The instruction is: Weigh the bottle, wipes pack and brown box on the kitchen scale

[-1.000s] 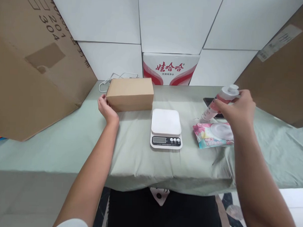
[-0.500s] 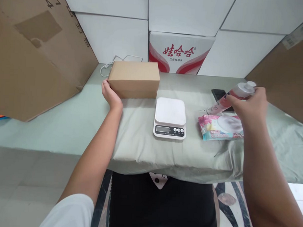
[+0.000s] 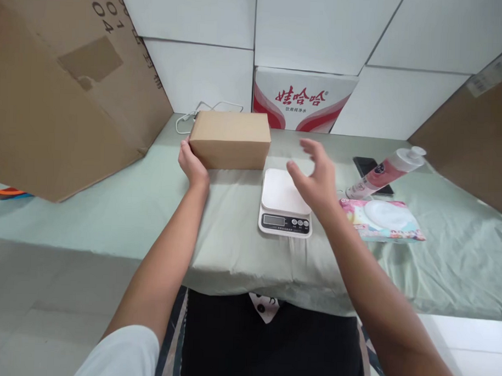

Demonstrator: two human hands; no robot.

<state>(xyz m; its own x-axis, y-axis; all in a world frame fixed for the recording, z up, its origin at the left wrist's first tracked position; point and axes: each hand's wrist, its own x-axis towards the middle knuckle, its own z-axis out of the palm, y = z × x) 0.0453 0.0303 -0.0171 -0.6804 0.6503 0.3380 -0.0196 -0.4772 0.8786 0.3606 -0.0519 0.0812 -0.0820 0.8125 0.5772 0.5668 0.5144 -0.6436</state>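
Sitting near the back of the pale green cloth-covered table [image 3: 110, 216]: a plain brown rectangular cardboard box [image 3: 231, 139], just behind a white digital kitchen scale [image 3: 285, 203]. Left hand [image 3: 193, 165] pressing flat against the box's left end, not clenching. Right hand [image 3: 315, 178] hovering spread and empty above the scale. Probably light, stiff and dry-walled; gripping best at both short ends.

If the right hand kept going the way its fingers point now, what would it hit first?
Most likely the brown cardboard box. The right hand hangs open above the white scale, fingers aimed up-left toward the box's right end. Depth is unclear, so it might pass just beside that end.
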